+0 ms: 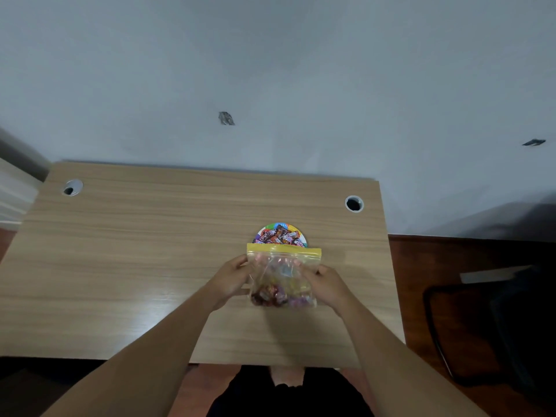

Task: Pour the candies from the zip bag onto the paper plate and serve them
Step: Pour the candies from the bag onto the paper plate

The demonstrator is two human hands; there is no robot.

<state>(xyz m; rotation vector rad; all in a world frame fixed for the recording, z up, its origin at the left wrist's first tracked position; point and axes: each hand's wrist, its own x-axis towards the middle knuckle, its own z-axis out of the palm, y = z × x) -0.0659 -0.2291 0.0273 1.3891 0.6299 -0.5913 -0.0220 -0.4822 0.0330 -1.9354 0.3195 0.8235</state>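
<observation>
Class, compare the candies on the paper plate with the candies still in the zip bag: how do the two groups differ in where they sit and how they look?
The candies on the paper plate lie uncovered, farther from the person; the candies in the zip bag are enclosed in clear plastic held by the left hand and right hand. The plate's look mostly dark brown and red; the bag's include pink and yellow. Both groups are wrapped.

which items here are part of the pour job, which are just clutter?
Job: zip bag, candies, paper plate, left hand, right hand.
Not the job: desk, its two cable holes, dark chair at right.
</observation>
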